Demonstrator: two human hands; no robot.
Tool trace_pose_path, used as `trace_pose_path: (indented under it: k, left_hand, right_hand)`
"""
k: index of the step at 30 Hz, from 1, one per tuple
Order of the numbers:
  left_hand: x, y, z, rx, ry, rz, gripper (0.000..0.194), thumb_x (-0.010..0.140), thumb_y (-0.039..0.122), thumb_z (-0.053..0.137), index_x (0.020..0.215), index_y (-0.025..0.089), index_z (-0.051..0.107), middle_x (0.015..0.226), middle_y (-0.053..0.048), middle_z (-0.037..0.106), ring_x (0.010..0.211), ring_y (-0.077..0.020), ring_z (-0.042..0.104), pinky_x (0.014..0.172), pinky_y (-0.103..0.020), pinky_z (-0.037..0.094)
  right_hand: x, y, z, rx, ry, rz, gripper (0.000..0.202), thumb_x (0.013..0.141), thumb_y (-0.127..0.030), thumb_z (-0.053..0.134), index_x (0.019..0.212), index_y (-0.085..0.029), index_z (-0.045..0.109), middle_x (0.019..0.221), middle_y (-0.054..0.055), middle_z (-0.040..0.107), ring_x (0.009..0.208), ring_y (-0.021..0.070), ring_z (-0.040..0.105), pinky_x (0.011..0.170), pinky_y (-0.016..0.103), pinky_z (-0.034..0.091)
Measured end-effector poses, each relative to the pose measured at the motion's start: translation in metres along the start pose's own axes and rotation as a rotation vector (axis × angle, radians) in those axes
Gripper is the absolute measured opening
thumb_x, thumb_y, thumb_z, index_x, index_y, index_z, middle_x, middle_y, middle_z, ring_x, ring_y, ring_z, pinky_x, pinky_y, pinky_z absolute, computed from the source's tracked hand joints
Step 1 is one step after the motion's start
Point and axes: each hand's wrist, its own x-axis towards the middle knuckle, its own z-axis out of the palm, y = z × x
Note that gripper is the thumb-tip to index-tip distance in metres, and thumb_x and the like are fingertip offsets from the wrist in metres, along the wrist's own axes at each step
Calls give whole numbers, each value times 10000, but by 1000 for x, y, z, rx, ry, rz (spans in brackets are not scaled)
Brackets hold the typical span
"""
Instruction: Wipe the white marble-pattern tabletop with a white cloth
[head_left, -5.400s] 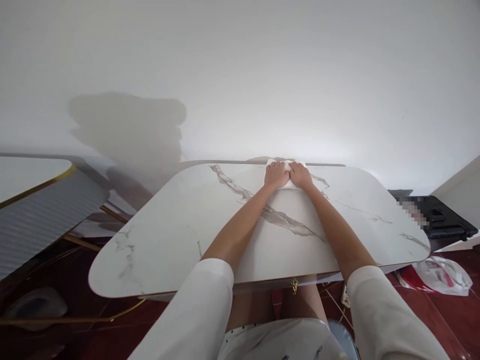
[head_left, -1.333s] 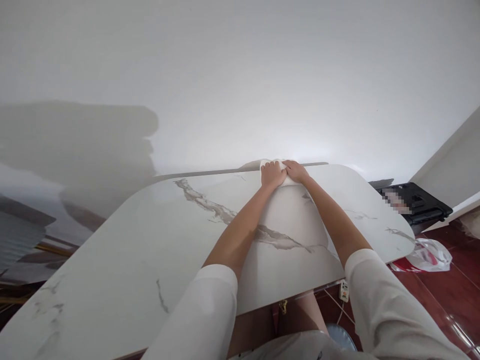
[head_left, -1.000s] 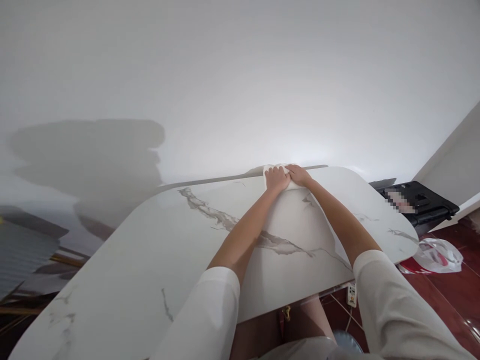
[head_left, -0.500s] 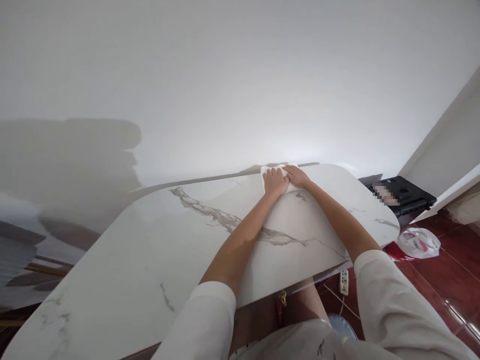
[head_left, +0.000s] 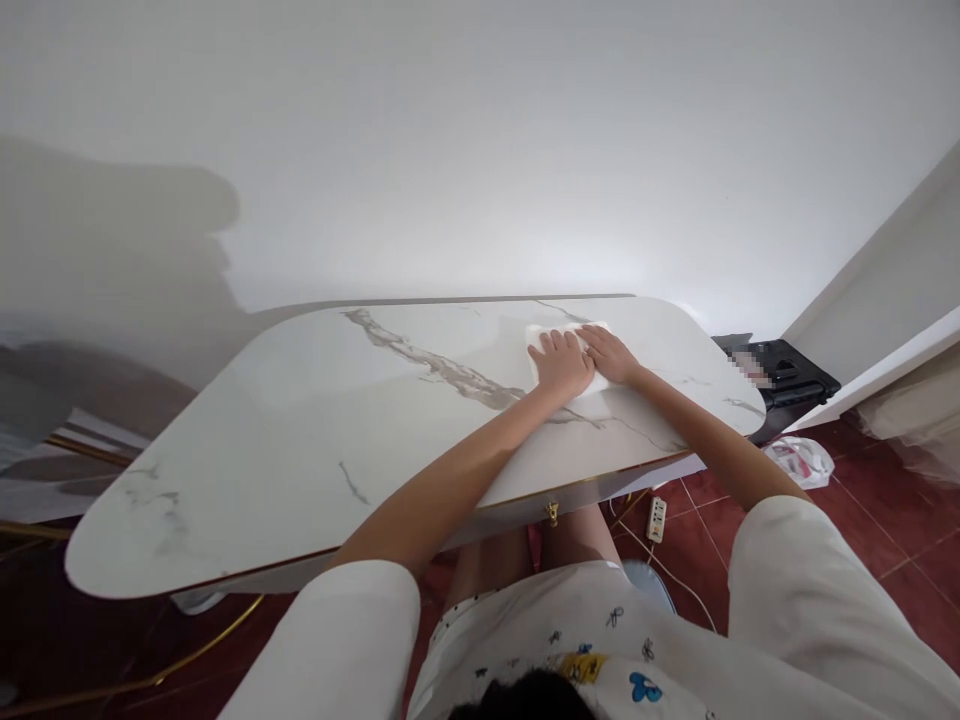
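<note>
A white cloth (head_left: 534,338) lies on the right half of a white, marble-patterned tabletop (head_left: 285,430). My left hand (head_left: 562,362) presses flat on it, fingers spread and pointing toward the wall. Beside it, touching, my right hand (head_left: 607,353) rests on the cloth's right part with its fingers stretched out. The cloth shows around both hands, and the part under the palms is hidden.
A pale wall (head_left: 450,150) runs along the table's far edge. Right of the table stand a black case (head_left: 787,375) and a white plastic bag (head_left: 802,460). A power strip (head_left: 656,520) with a cable lies on the red floor (head_left: 885,510).
Both hands and the cloth have moved back from the table's far edge toward me. The view has shifted, showing more of the table's front edge and of my clothes.
</note>
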Motion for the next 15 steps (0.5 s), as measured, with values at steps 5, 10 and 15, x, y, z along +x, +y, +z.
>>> trace_pose_path:
  k: [5, 10, 15]
  left_hand:
    - [-35, 3, -7, 31, 9, 13, 573, 958, 317, 261, 1463, 76, 388, 1547, -213, 366, 1427, -379, 306, 1092, -580, 318]
    - [-86, 4, -15, 68, 23, 19, 593, 961, 308, 260, 1487, 55, 363, 1551, -221, 366, 1434, -390, 311, 1096, -599, 327]
    - [-131, 12, -17, 86, 45, 23, 585, 960, 303, 299, 1477, 48, 394, 1530, -241, 394, 1420, -409, 339, 1071, -619, 359]
  right_hand:
    - [-31, -29, -9, -16, -42, 41, 543, 995, -337, 274, 1476, -152, 446, 1568, 82, 395, 1475, 270, 309, 1242, 492, 239]
    - [-76, -60, -13, -41, -32, 13, 553, 1008, -358, 247, 1496, -159, 415, 1581, 89, 372, 1483, 280, 288, 1225, 511, 269]
    - [-125, -79, -16, -42, -4, -46, 548, 1020, -398, 239, 1529, -232, 354, 1592, 45, 357, 1490, 259, 273, 1222, 511, 277]
